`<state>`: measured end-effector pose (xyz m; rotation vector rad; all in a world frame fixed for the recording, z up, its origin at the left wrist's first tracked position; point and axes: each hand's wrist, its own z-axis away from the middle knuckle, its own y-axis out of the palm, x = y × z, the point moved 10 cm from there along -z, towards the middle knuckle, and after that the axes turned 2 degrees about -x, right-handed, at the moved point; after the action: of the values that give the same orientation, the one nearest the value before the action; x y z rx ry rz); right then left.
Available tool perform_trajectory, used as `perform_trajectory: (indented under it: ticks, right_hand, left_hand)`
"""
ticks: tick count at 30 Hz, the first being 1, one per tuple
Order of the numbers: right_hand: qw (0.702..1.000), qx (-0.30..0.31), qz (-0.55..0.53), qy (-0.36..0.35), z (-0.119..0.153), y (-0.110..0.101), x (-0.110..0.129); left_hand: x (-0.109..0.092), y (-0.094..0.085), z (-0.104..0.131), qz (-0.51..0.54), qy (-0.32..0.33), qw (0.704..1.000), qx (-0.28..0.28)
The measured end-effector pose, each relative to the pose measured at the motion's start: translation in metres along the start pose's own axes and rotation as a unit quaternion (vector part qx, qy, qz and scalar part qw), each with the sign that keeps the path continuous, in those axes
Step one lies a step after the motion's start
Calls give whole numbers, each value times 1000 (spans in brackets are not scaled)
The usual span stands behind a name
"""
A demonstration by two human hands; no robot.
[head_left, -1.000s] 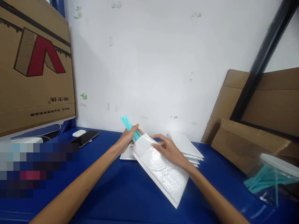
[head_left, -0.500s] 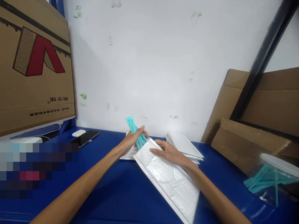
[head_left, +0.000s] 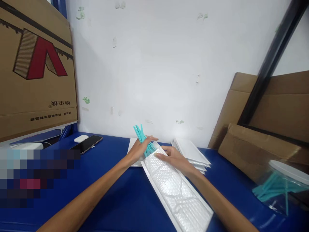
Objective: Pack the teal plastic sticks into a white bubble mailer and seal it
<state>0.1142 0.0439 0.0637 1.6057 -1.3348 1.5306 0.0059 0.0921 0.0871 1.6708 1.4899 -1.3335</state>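
Observation:
My left hand grips a bundle of teal sticks, whose lower ends sit in the mouth of a white bubble mailer. The mailer runs from the hands toward the lower right across the blue table. My right hand holds the mailer's open end, fingers resting on its top face. Another flat white mailer lies under my left hand.
A stack of white mailers lies behind my right hand. A clear jar with teal sticks stands at the right. Cardboard sheets lean at the back right, a large carton at left, with a phone and white case.
The mailer has swung lower and flatter, stretching further to the lower right. Both hands and the teal sticks have shifted slightly right, and the sticks sit deeper in the mailer's mouth.

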Motion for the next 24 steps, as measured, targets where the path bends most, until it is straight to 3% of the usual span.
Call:
perform_trajectory:
  ticks: [4, 8, 11, 15, 19, 24]
  right_hand:
    - [1000, 1, 3, -26, 0, 8, 5]
    - [999, -6, 14, -50, 0, 10, 8]
    - [999, 1, 16, -50, 0, 10, 9]
    - [998, -16, 18, -51, 0, 4, 11]
    - [997, -12, 29, -64, 0, 4, 12]
    - [997, -11, 32, -66, 0, 4, 14]
  left_hand:
    - [18, 12, 0, 135, -71, 987, 52]
    - [24, 27, 0, 227, -101, 961, 125]
    - [24, 24, -1, 180, -94, 968, 150]
    - [20, 13, -3, 57, -51, 987, 143]
    - [13, 25, 2, 99, -37, 978, 180]
    - [10, 31, 5, 166, -45, 968, 185]
